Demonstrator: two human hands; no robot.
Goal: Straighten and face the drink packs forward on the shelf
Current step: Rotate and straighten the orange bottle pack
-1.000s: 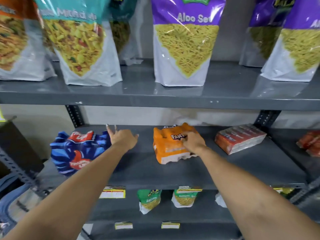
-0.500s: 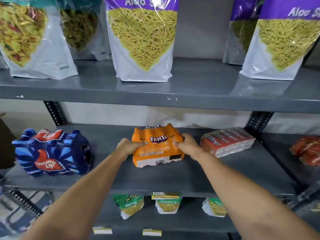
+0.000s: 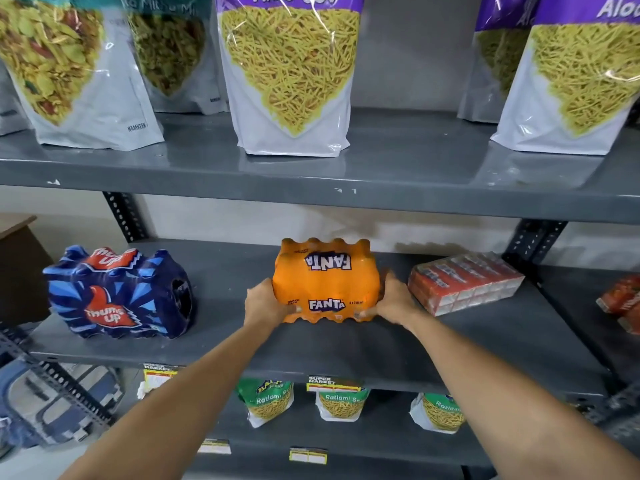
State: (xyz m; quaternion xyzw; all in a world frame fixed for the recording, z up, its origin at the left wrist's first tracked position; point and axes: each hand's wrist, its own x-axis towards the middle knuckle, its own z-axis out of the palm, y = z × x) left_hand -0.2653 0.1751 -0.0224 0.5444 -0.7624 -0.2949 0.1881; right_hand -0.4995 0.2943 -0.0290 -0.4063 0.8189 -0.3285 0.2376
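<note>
The orange drink pack (image 3: 325,282) held between the left hand (image 3: 265,304) and right hand (image 3: 393,301) reads "FANTA" on its front face, with "FANTA" upside down on top. Left of the left hand, the blue pack (image 3: 117,296) says "Thums Up" on its top and front. Above the hands, the purple-topped pouch (image 3: 291,74) shows "Aloo Sev". Below the hands, green pouches (image 3: 341,405) read "Ratlami Sev", under a shelf tag (image 3: 332,382) marked "SUPER MARKET".

Open gaps beside the orange pack
Bare shelf (image 3: 221,299) lies left toward the blue pack (image 3: 117,296); red cartons (image 3: 464,287) crowd the right.
</note>
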